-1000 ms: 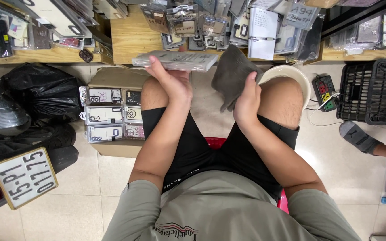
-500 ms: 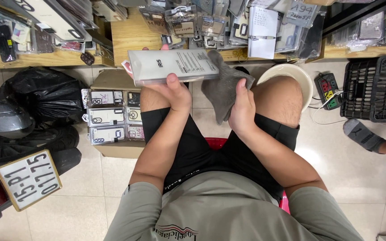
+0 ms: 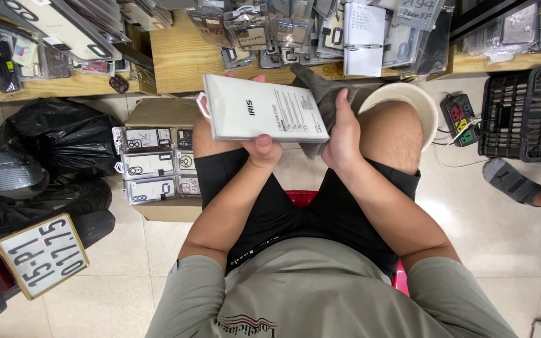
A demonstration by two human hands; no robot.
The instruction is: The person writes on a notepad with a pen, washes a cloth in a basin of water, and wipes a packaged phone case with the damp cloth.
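White and flat, a long retail package [image 3: 264, 109] with a small red hang tab at its left end lies tilted across the person's lap, above the knees. The left hand [image 3: 262, 148] grips it from underneath, thumb pressed on the near lower edge and fingertips showing just past the far upper edge. The right hand [image 3: 344, 134] is closed around a dark grey cloth [image 3: 322, 100] that is bunched against the right end of the package, touching it. The person sits on a red stool [image 3: 302, 198], wearing black shorts and a grey shirt. Just beyond the right knee stands a cream-coloured round tub [image 3: 408, 100]. To the left of the legs an open cardboard box [image 3: 158, 159] holds rows of clear-packed phone cases. A wooden shelf [image 3: 183, 59] across the top carries many more hanging packets. Far left lie a black plastic bag [image 3: 57, 134] and a white number plate [image 3: 44, 255] on a dark vehicle. At right, a black plastic crate [image 3: 524, 112] sits on the tiled floor beside a power strip [image 3: 459, 119], and another person's grey-socked foot [image 3: 511, 181] shows near the edge.
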